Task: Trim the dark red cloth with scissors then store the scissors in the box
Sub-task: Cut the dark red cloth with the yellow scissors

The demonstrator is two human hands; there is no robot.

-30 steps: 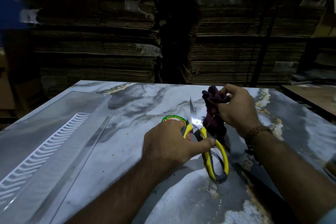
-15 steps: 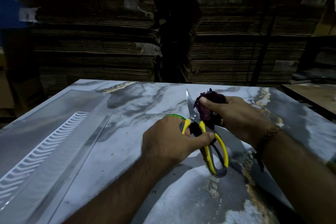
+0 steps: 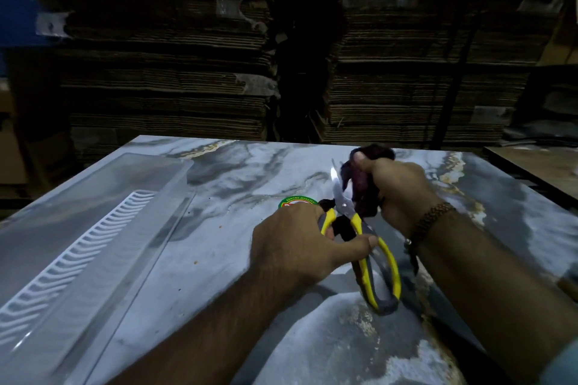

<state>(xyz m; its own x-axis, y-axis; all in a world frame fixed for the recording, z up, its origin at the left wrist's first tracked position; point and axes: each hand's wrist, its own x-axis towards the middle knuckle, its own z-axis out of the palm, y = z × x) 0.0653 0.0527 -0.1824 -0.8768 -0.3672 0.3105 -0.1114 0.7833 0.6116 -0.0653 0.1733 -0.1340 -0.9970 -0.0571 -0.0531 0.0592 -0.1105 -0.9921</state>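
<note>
A: Left hand (image 3: 300, 247) has the yellow-handled scissors (image 3: 359, 237), fingers clamped round the near handle, thumb across the other, blades pointing up and away.

B: And the dark red cloth (image 3: 359, 184)?

A: Bunched in the right hand (image 3: 403, 194), fingers closed tight on it, just right of the blades, held above the marbled bench (image 3: 219, 228).

B: The box?

A: Clear plastic box (image 3: 93, 228), well left of the left fingers, lying on the bench.
</note>
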